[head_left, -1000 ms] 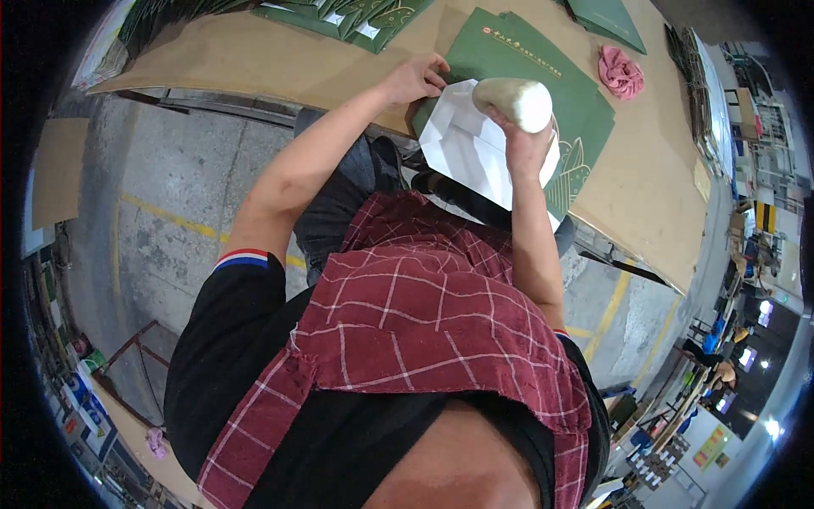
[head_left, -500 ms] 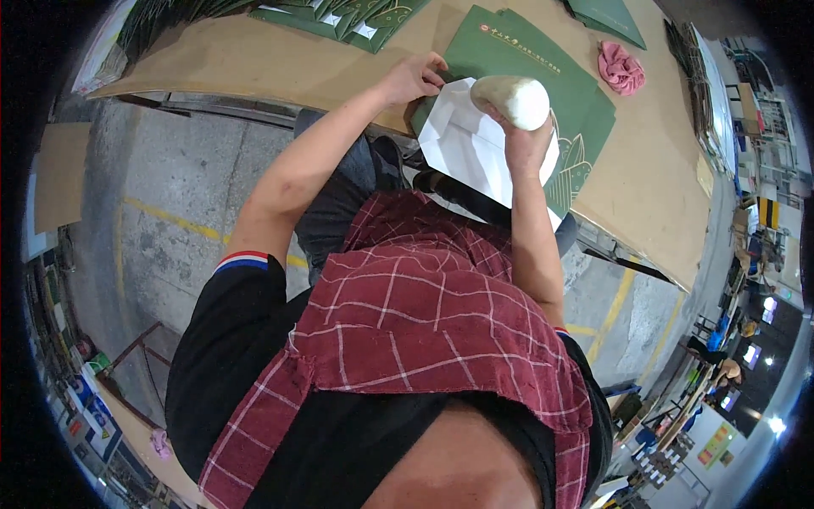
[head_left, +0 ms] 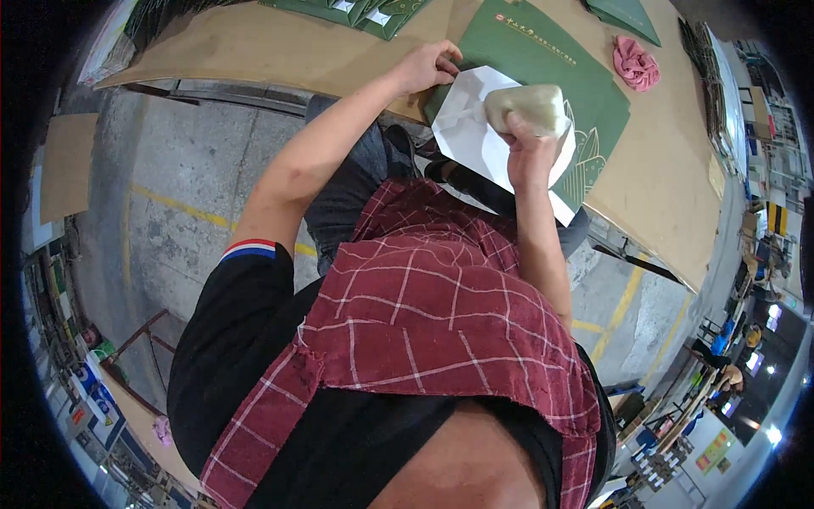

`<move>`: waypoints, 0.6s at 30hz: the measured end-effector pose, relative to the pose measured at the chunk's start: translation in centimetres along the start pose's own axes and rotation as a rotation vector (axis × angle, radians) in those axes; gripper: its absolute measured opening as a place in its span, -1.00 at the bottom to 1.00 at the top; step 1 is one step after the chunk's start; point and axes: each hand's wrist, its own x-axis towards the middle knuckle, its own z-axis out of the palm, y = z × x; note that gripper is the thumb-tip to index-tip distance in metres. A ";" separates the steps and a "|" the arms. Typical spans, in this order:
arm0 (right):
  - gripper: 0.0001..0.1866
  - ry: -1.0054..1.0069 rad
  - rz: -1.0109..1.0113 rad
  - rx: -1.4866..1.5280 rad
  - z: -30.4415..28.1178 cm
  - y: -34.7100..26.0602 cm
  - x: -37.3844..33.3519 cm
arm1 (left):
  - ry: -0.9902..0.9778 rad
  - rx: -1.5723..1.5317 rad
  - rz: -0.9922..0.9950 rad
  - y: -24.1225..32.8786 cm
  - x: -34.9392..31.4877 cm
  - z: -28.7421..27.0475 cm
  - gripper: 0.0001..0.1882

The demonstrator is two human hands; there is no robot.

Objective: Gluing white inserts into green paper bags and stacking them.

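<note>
A green paper bag with gold printing lies on the work table, on top of at least one more like it. At its near end the white inner side of the folded bottom flaps faces up. My left hand holds the bag's left edge near the white flaps, its fingers bent together. Over the flaps, my right hand grips a pale, off-white rounded block-shaped object; its exact kind cannot be made out. The object hides part of the flaps beneath it.
A crumpled pink cloth lies right of the bags. More green bags are at the far left, and others at the far right. Stacked flat material stands by the table's right side. The brown tabletop's near edge runs before my legs.
My right hand has tilted the pale object and lowered it slightly over the white flaps. My left hand keeps its place on the bag's edge. The whole view has shifted a little.
</note>
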 end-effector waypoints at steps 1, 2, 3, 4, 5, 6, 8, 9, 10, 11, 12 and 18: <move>-0.52 0.004 0.004 0.006 0.2 0.1 -0.1 | 0.004 0.009 -0.007 0.1 0.0 0.0 -0.59; -0.53 0.011 -0.001 0.011 0.4 0.2 0.0 | 0.006 0.018 0.005 0.1 -0.1 0.0 -0.59; -0.53 0.030 0.016 -0.002 0.5 0.2 0.0 | 0.007 0.021 -0.012 0.2 -0.1 0.0 -0.59; -0.54 0.026 0.009 -0.027 0.6 0.2 0.1 | 0.004 0.025 -0.013 0.3 -0.2 0.0 -0.60; -0.54 0.029 -0.014 -0.033 0.6 0.1 0.1 | -0.001 0.024 0.004 0.4 -0.2 0.0 -0.60; -0.54 0.025 0.001 -0.052 0.7 0.1 0.2 | -0.002 0.029 -0.011 0.4 -0.2 0.0 -0.60; -0.56 0.011 0.004 -0.048 0.7 0.1 0.2 | -0.002 0.005 0.016 0.4 -0.3 0.0 -0.60; -0.56 0.012 0.004 -0.049 0.7 0.1 0.2 | -0.004 0.008 -0.002 0.4 -0.3 0.1 -0.60; -0.56 -0.002 -0.012 -0.076 0.7 0.1 0.2 | -0.004 -0.013 -0.004 0.4 -0.3 0.1 -0.61; -0.57 -0.017 -0.029 -0.103 0.8 0.2 0.2 | -0.009 -0.038 0.010 0.4 -0.3 0.1 -0.61; -0.57 -0.016 -0.030 -0.103 0.8 0.3 0.2 | -0.005 -0.033 -0.004 0.4 -0.3 0.1 -0.61; -0.58 0.007 -0.016 -0.081 0.6 0.5 -0.2 | 0.000 -0.007 -0.008 0.3 -0.2 0.1 -0.62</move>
